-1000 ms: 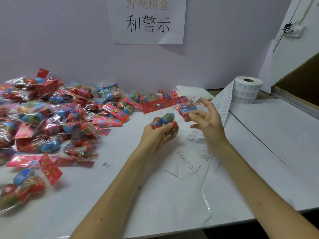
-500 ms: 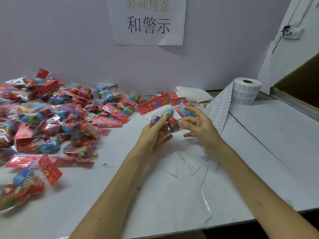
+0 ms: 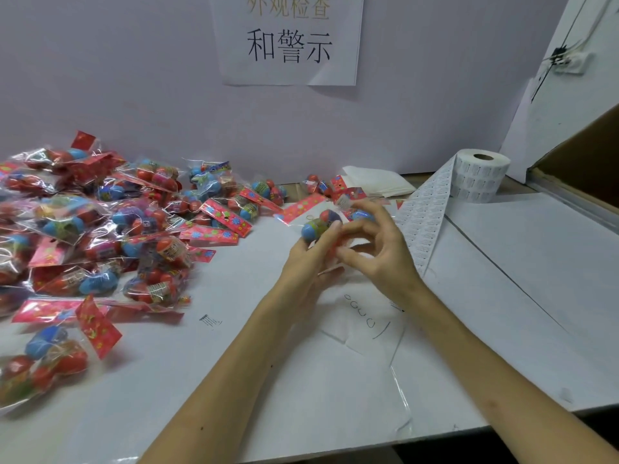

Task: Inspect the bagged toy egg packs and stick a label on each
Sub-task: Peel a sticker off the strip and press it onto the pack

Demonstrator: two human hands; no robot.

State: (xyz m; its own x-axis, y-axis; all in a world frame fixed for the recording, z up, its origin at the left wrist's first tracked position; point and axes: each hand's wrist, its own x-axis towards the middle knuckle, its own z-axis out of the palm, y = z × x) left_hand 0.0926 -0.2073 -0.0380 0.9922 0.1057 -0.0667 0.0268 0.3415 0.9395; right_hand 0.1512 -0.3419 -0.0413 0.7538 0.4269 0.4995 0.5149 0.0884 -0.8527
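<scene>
I hold one bagged toy egg pack [image 3: 319, 226] just above the white table [image 3: 502, 296], with blue and red eggs showing through the clear bag. My left hand [image 3: 303, 262] grips it from below and the left. My right hand [image 3: 378, 249] curls round its right side, index finger over the top. A small white label [image 3: 343, 203] shows at the pack's red header card, by that fingertip. A roll of labels [image 3: 479, 177] stands at the back right, and its loose strip [image 3: 425, 222] trails down behind my right hand.
A big pile of bagged egg packs [image 3: 100, 229] covers the table's left side, with one more pack [image 3: 43, 363] near the front left. Folded white sheets [image 3: 378, 184] lie by the wall. A cardboard box [image 3: 582, 155] stands at the right.
My right hand came from the label strip to the pack and now curls round its right side. My left hand turned the pack and lifted it slightly.
</scene>
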